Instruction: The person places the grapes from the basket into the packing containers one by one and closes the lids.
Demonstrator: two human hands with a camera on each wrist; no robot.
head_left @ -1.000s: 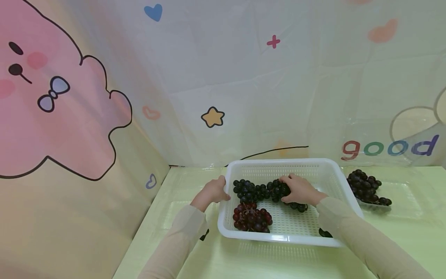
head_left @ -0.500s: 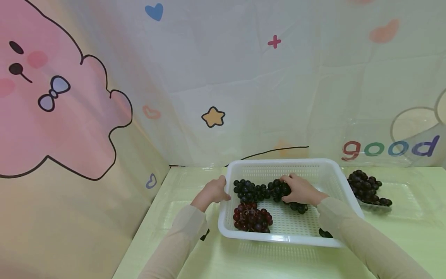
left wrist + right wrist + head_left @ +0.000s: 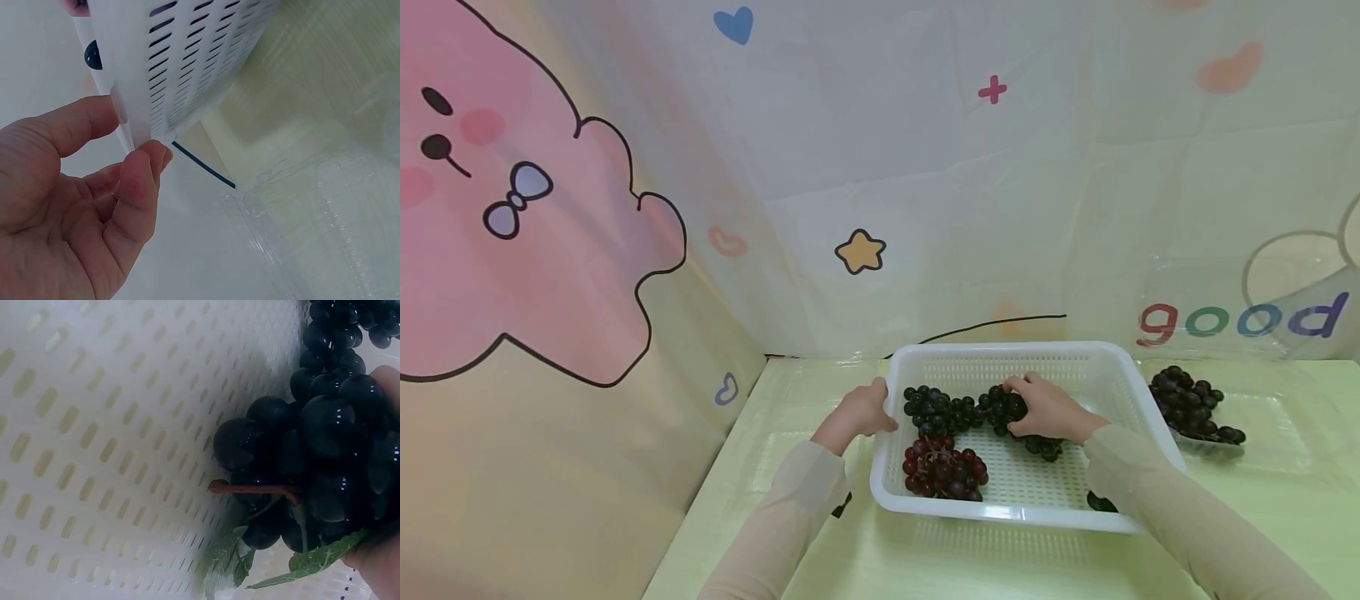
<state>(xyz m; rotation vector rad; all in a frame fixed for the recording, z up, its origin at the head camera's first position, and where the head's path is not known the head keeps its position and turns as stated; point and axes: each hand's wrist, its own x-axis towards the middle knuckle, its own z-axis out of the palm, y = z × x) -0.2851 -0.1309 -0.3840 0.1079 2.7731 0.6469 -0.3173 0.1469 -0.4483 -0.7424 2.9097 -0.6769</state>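
Grapes (image 3: 998,408), dark, lower centre-right, stay clasped in right hand (image 3: 1051,410), left hand (image 3: 857,410) pinching basket rim (image 3: 1011,514), unchanged since a second ago, seemingly paused.

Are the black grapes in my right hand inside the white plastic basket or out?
Inside: the head view shows the black grapes and your right hand within the rim of the white plastic basket.
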